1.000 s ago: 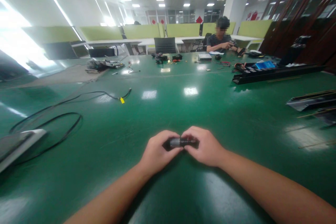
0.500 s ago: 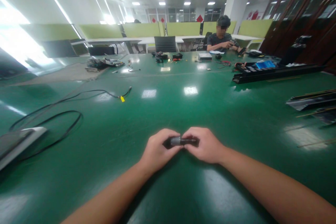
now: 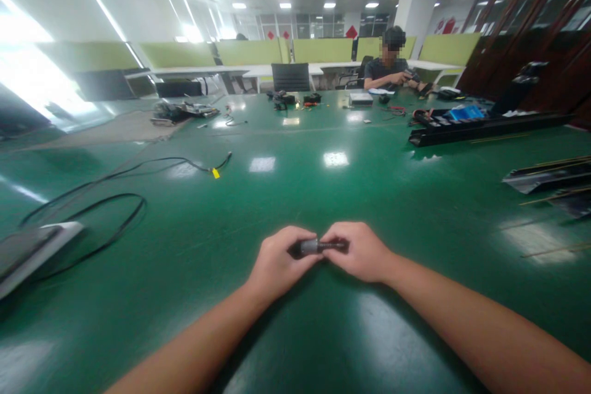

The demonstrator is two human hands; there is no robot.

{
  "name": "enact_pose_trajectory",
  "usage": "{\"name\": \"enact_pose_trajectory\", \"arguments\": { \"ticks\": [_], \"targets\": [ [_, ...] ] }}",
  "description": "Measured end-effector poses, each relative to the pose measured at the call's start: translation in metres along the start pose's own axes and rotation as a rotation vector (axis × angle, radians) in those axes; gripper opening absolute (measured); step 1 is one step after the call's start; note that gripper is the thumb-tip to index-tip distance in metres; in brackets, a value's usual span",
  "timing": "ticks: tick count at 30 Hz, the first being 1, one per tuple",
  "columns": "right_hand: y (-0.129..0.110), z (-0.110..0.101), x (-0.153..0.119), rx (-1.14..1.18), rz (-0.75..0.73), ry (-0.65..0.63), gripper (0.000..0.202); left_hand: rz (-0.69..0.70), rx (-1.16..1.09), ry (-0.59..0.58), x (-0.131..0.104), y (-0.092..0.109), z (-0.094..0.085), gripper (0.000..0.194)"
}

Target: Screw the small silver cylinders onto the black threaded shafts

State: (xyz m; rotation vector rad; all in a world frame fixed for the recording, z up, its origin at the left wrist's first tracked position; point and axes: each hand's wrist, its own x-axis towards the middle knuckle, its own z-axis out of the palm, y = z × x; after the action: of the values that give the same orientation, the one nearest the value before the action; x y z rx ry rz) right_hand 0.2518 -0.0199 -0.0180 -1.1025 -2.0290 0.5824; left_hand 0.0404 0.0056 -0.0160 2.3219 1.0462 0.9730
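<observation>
Between my hands lies a small grey-and-black cylinder (image 3: 309,247), level and pointing left to right, just above or on the green table (image 3: 295,314). My left hand (image 3: 276,260) is closed round its thicker grey end, thumb and fingertips pressed to it. At the thinner dark end, my right hand (image 3: 359,252) pinches it between thumb and fingers. The fingertips of both hands nearly meet at the middle. Part of the cylinder is covered by the fingers, and its exact kind cannot be made out.
A black cable (image 3: 138,197) with a yellow tag (image 3: 215,173) curls at the left, near a flat grey-and-white device (image 3: 41,252). Long black channels (image 3: 484,130) lie at the right. Across the table, a person (image 3: 388,71) sits handling something, behind a light box (image 3: 361,99).
My right hand has shifted slightly upward, and its end of the cylinder has risen a touch with it. My left hand has stayed nearly still, keeping its hold.
</observation>
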Motion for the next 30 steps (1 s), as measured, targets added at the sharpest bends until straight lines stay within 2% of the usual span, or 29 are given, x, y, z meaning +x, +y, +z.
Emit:
{"name": "enact_pose_trajectory", "arguments": {
  "ticks": [30],
  "targets": [
    [0.0037,-0.0048,-0.0008,0.004,0.04,-0.054,0.009,-0.011,0.03,-0.006,0.0005,0.0029,-0.0005,0.024]
  ]
}}
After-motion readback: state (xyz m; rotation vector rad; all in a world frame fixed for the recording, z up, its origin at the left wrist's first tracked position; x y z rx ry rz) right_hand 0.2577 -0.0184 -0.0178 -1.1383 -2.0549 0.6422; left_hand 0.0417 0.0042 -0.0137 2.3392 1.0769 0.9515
